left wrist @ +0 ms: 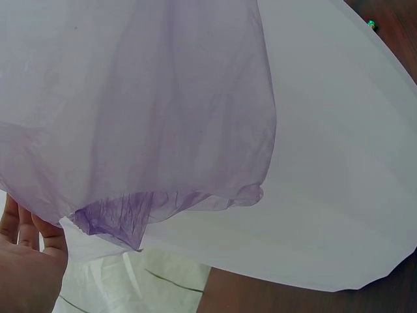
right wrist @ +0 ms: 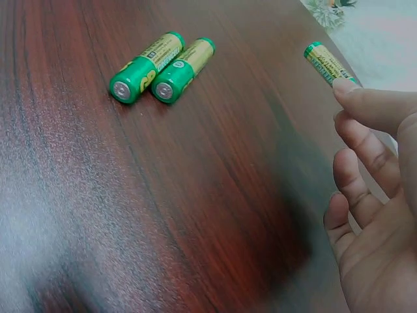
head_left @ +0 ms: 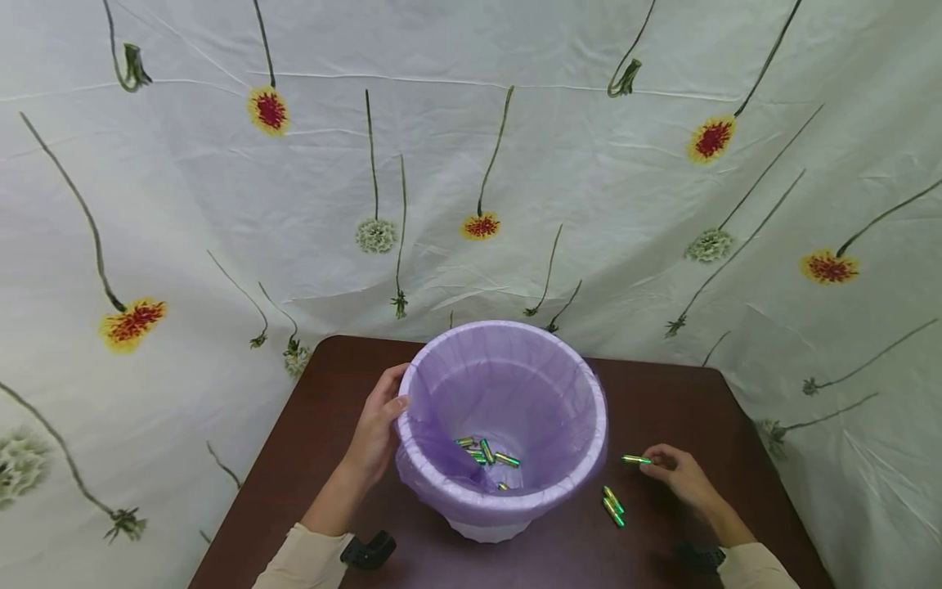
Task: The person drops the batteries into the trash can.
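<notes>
A white round bin (head_left: 489,530) lined with a thin purple plastic bag (left wrist: 182,117) stands on the table. My left hand (head_left: 375,429) grips its rim at the left side, thumb over the edge. Inside the bin lie several green and gold batteries (head_left: 506,460). To the right of it, my right hand (head_left: 680,474) pinches one battery (right wrist: 324,60) by its end between thumb and fingers. Two more batteries (right wrist: 146,68) rest side by side on the tabletop, between the bin and that hand.
The dark brown wooden table (head_left: 662,393) has rounded far corners. Behind it and along both sides hangs a pale cloth (head_left: 441,41) printed with flowers. Each wrist wears a black strap (head_left: 368,550).
</notes>
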`<act>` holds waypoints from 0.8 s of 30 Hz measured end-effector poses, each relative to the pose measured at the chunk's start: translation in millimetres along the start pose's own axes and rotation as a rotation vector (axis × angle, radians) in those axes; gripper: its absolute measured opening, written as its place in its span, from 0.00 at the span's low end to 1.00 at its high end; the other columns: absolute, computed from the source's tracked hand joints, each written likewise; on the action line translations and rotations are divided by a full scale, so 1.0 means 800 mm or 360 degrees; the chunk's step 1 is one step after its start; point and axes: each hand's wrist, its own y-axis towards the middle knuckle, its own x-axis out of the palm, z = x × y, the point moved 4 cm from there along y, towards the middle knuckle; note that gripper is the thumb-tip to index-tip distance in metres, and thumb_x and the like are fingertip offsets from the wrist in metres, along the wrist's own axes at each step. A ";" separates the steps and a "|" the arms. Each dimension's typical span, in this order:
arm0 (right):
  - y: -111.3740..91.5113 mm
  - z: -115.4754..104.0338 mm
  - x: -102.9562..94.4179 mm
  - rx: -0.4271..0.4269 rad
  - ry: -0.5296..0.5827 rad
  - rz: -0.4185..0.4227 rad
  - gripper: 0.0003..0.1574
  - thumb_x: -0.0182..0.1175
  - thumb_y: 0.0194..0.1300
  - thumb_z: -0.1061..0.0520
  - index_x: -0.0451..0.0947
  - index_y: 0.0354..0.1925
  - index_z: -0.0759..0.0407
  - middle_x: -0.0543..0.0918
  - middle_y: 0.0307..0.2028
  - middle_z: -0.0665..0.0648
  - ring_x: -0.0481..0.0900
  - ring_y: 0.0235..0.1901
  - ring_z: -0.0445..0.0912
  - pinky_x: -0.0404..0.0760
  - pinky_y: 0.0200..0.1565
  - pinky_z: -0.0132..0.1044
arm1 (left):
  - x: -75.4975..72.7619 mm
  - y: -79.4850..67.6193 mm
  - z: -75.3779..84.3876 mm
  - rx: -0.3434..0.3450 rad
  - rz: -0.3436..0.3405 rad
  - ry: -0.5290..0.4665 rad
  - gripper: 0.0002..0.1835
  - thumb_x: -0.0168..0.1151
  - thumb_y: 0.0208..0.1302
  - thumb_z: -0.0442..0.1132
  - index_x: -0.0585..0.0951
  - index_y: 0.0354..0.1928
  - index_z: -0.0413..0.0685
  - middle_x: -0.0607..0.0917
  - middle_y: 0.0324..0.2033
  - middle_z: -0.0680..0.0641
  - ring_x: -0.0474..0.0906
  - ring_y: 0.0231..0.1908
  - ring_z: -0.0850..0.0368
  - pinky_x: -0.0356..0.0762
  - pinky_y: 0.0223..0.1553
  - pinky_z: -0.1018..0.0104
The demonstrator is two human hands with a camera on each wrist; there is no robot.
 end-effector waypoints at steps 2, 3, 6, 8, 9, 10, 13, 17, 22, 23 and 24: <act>-0.001 -0.004 -0.003 -0.0015 0.0023 -0.0009 0.13 0.69 0.67 0.59 0.80 0.47 0.64 0.79 0.41 0.56 0.77 0.41 0.50 0.76 0.42 0.42 | 0.000 0.000 0.000 -0.0003 0.0001 -0.0002 0.24 0.49 0.69 0.30 0.67 0.65 0.32 0.76 0.56 0.38 0.76 0.50 0.53 0.79 0.47 0.64; -0.002 -0.007 -0.004 -0.0025 0.0036 -0.0014 0.13 0.69 0.68 0.59 0.80 0.47 0.64 0.79 0.41 0.56 0.77 0.40 0.50 0.76 0.42 0.42 | 0.000 -0.001 0.000 -0.0006 0.0003 -0.0001 0.24 0.49 0.69 0.30 0.67 0.65 0.31 0.76 0.56 0.38 0.76 0.50 0.53 0.79 0.47 0.64; -0.005 -0.016 -0.010 -0.0075 0.0076 -0.0049 0.14 0.69 0.68 0.60 0.79 0.48 0.66 0.78 0.41 0.57 0.77 0.40 0.49 0.77 0.41 0.42 | 0.000 0.000 0.000 -0.0017 0.0001 -0.0002 0.24 0.50 0.69 0.31 0.67 0.66 0.31 0.76 0.57 0.39 0.76 0.50 0.52 0.79 0.48 0.64; -0.006 -0.024 -0.015 -0.0108 0.0109 -0.0080 0.15 0.68 0.68 0.60 0.78 0.49 0.67 0.77 0.42 0.58 0.77 0.41 0.49 0.78 0.42 0.43 | 0.000 0.000 0.000 -0.0020 0.0000 -0.0002 0.24 0.50 0.69 0.31 0.67 0.66 0.32 0.76 0.57 0.39 0.76 0.51 0.53 0.79 0.48 0.64; -0.006 -0.028 -0.018 -0.0120 0.0119 -0.0083 0.16 0.68 0.68 0.60 0.78 0.50 0.67 0.77 0.42 0.58 0.78 0.41 0.48 0.78 0.42 0.43 | 0.001 0.000 0.000 -0.0020 0.0000 -0.0002 0.24 0.50 0.69 0.31 0.67 0.66 0.32 0.76 0.57 0.39 0.76 0.51 0.53 0.78 0.48 0.64; -0.006 -0.032 -0.021 -0.0136 0.0136 -0.0097 0.16 0.68 0.68 0.61 0.78 0.50 0.68 0.77 0.42 0.58 0.78 0.41 0.49 0.78 0.42 0.43 | 0.001 0.000 0.000 -0.0019 0.0003 -0.0004 0.24 0.50 0.69 0.31 0.67 0.66 0.32 0.76 0.57 0.39 0.76 0.51 0.53 0.78 0.48 0.64; -0.006 -0.045 -0.030 -0.0161 0.0168 -0.0091 0.16 0.67 0.69 0.61 0.77 0.51 0.68 0.79 0.42 0.58 0.79 0.41 0.48 0.79 0.42 0.45 | 0.001 0.000 0.000 -0.0017 0.0013 -0.0004 0.24 0.50 0.68 0.31 0.68 0.65 0.33 0.76 0.57 0.39 0.76 0.50 0.54 0.79 0.48 0.64; -0.007 -0.060 -0.041 -0.0217 0.0133 -0.0049 0.16 0.67 0.69 0.61 0.77 0.50 0.68 0.80 0.42 0.57 0.79 0.41 0.47 0.78 0.41 0.43 | 0.000 0.000 0.000 -0.0006 0.0020 -0.0006 0.23 0.50 0.68 0.31 0.68 0.65 0.34 0.76 0.56 0.38 0.76 0.50 0.54 0.79 0.47 0.64; -0.015 -0.072 -0.056 -0.0287 0.0065 -0.0052 0.16 0.67 0.69 0.61 0.76 0.50 0.67 0.81 0.43 0.58 0.80 0.42 0.46 0.79 0.42 0.44 | 0.000 0.002 -0.001 -0.0002 0.0017 -0.0001 0.24 0.50 0.68 0.30 0.68 0.65 0.33 0.76 0.57 0.40 0.75 0.51 0.53 0.78 0.49 0.64; -0.017 -0.074 -0.059 -0.0301 0.0053 -0.0058 0.15 0.67 0.69 0.61 0.76 0.50 0.67 0.81 0.43 0.58 0.80 0.41 0.47 0.78 0.42 0.44 | 0.000 0.002 -0.002 -0.0006 0.0009 -0.0006 0.24 0.50 0.69 0.31 0.68 0.65 0.33 0.76 0.57 0.40 0.75 0.51 0.53 0.78 0.49 0.64; -0.020 -0.076 -0.062 -0.0305 0.0043 -0.0058 0.15 0.67 0.69 0.61 0.77 0.50 0.67 0.81 0.42 0.58 0.80 0.41 0.46 0.78 0.42 0.44 | 0.001 0.003 -0.002 -0.0009 0.0000 -0.0007 0.24 0.50 0.69 0.31 0.68 0.66 0.33 0.76 0.57 0.40 0.75 0.52 0.52 0.78 0.49 0.64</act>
